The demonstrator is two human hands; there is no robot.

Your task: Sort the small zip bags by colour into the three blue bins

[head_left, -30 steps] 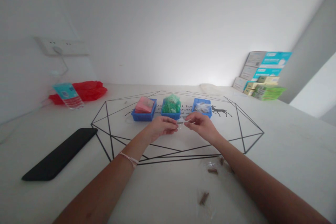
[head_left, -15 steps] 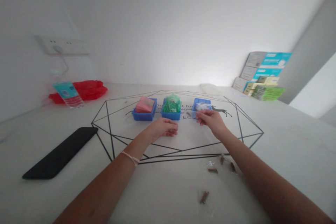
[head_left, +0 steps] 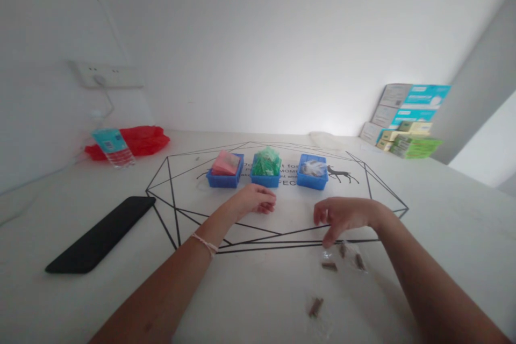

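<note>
My left hand [head_left: 258, 199] rests on the table just in front of the middle blue tray, fingers loosely bent and slightly apart, with nothing visible in them. Thumb and fingers parted, my right hand [head_left: 346, 215] hovers palm down above small clear bags. One bag with a brown stick-like piece [head_left: 329, 266] lies just under its thumb; another brown piece [head_left: 359, 262] lies in clear plastic nearby. A separate bagged brown piece [head_left: 316, 307] is closer to me. In the right blue tray [head_left: 312, 183] sits a clear bagged bundle [head_left: 315, 167].
The left blue tray [head_left: 223, 180] holds pink packets [head_left: 226, 163]; the middle tray [head_left: 264, 179] holds green packets [head_left: 267, 161]. A black flat pad [head_left: 100, 236] lies left. Farther back are a bottle [head_left: 113, 145], a red bag [head_left: 145, 140] and stacked boxes [head_left: 407, 113].
My right hand has left the right tray and come back toward me, over the small bags. Its thumb and fingers have parted. My left hand has stayed almost in place.
</note>
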